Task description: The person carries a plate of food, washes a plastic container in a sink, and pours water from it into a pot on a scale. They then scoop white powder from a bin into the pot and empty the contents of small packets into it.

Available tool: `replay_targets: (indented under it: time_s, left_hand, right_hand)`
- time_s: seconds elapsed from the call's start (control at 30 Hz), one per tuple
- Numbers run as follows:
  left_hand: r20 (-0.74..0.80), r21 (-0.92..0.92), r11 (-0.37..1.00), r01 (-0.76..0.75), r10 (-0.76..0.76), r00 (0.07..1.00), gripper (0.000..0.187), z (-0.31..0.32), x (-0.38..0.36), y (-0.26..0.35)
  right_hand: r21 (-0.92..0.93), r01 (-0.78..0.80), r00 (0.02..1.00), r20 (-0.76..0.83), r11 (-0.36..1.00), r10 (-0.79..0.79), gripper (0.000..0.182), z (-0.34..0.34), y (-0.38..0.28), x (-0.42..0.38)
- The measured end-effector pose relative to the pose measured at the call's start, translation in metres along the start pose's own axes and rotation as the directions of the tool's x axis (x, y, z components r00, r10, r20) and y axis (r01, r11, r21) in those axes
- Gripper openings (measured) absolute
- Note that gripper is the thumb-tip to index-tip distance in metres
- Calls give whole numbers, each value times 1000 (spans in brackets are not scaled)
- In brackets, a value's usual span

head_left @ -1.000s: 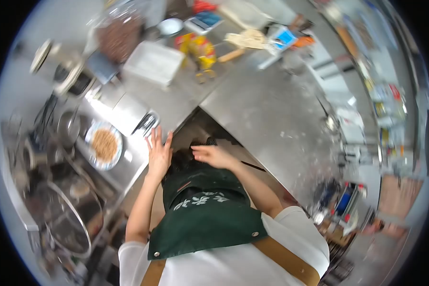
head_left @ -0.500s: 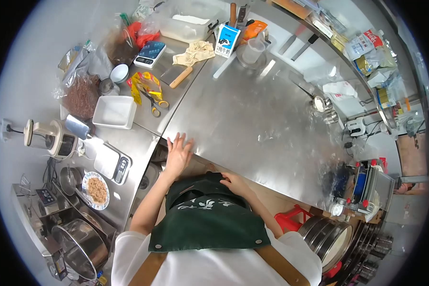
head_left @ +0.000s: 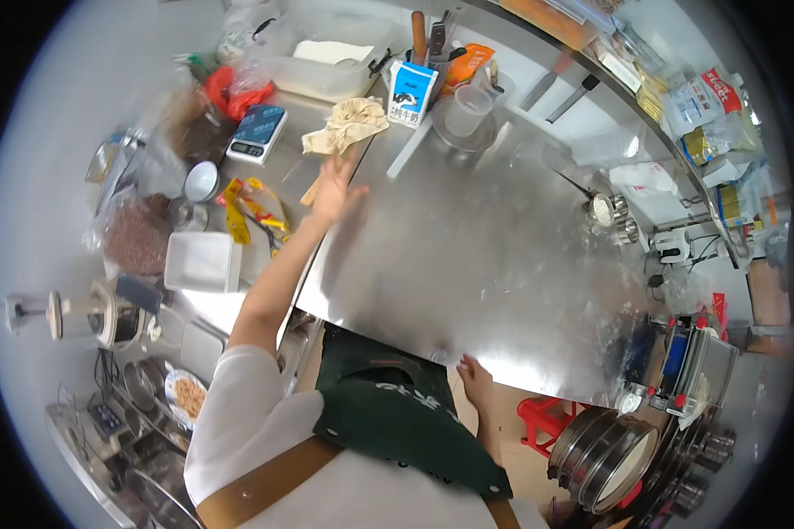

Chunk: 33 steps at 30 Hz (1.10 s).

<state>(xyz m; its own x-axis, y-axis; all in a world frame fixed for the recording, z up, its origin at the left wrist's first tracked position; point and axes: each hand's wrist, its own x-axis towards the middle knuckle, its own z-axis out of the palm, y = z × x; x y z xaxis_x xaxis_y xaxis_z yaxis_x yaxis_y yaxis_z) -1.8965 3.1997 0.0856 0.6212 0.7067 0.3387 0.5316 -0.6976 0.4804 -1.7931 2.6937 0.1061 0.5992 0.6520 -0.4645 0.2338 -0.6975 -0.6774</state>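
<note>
The left hand (head_left: 333, 189) has left the tabletop (head_left: 494, 264) edge, where it lay half a second ago, and now reaches far out, just short of the cloth (head_left: 344, 125); the reach is toward that cluttered end. Its arm is stretched nearly straight, fingers spread, grip wide open and empty. A wooden handle (head_left: 310, 192) lies just left of the hand. The right hand (head_left: 475, 377) has moved off the apron (head_left: 397, 423) to the near edge, far from the cloth, holding nothing.
</note>
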Motion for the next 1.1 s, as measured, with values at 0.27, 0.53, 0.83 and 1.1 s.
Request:
replay_targets:
  time_s: [0.27,0.53,0.83,1.1]
  left_hand:
    - [-29,262,916,304,-308,951,96,75,138,-77]
    - [-334,-286,938,194,-288,898,43,77,142,-90]
    - [248,-830,549,103,196,949,37,-27,-34,170]
    - [661,-739,330,587,523,539,29,-37,-191,344]
  right_hand:
    - [179,-338,932,-72,924,355,38,68,-13,-61]
    - [245,-324,911,-181,914,372,37,94,-40,-81]
    - [677,236,877,-458,698,147,60,25,-69,-28]
    - [713,701,584,-582,11,566,49,-43,-52,-80]
